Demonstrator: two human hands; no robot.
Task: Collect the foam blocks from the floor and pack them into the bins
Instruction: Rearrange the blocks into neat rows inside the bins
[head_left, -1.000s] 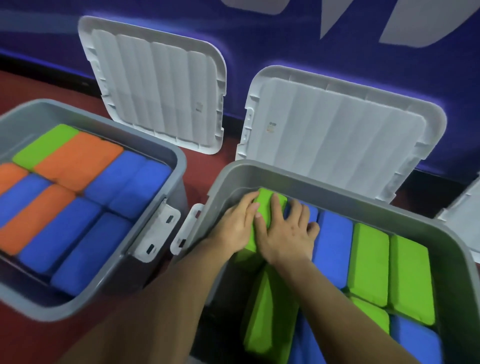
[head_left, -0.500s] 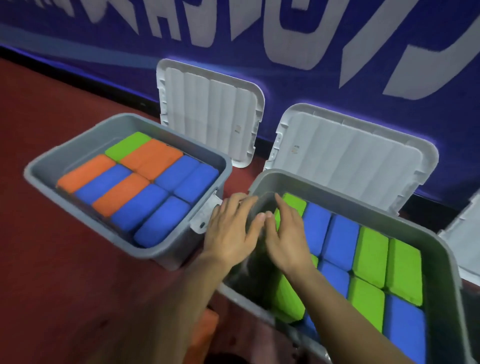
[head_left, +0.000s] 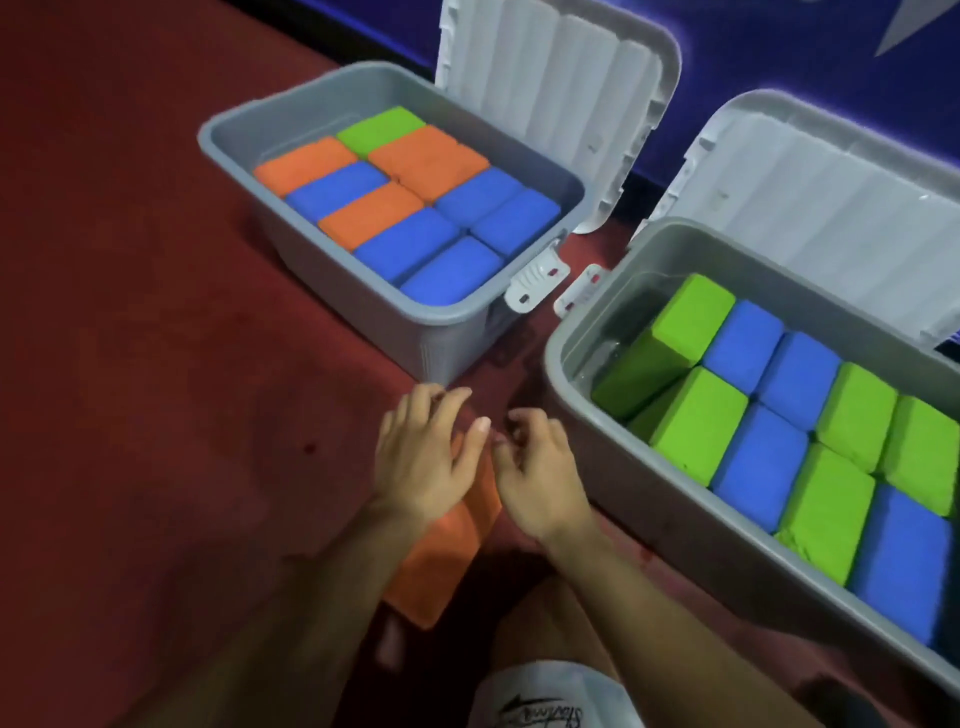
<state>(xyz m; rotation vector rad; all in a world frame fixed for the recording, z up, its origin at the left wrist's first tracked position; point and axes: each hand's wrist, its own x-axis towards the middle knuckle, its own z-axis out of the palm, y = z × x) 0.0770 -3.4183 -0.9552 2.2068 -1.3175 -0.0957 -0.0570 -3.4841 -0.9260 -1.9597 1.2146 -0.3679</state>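
Counting two bins of grey plastic, rectangular with rounded corners, on a dark red floor (head_left: 156, 364): farther bin (head_left: 291, 104) and nearer bin (head_left: 649, 499), the latter cut by the frame edge.

Two white ribbed lids, farther lid (head_left: 556, 93) and nearer lid (head_left: 810, 192), propped against a blue wall (head_left: 779, 41). Two white latches (head_left: 535, 280), facing each other between the bins.

Farther bin contents: five blue blocks (head_left: 452, 270), one green block (head_left: 382, 130), three orange faces, the broadest (head_left: 428, 161) possibly a pair. All flat, packed edge to edge.

Nearer bin contents, as visible: four blue (head_left: 758, 462), five green (head_left: 857, 410), among them one tilted green block (head_left: 685, 317) leaning down into a gap at the open end.

Material throughout: matte, fine-grained foam, brick-shaped with softened corners.

One orange foam block (head_left: 441, 551) loose on the floor, just in front of the bins, partly under the hands. Over its far end, left hand (head_left: 421, 457), fingers spread and relaxed; contact not determinable. Just beside it, right hand (head_left: 540, 467), fingers loosely curled, gripping nothing.
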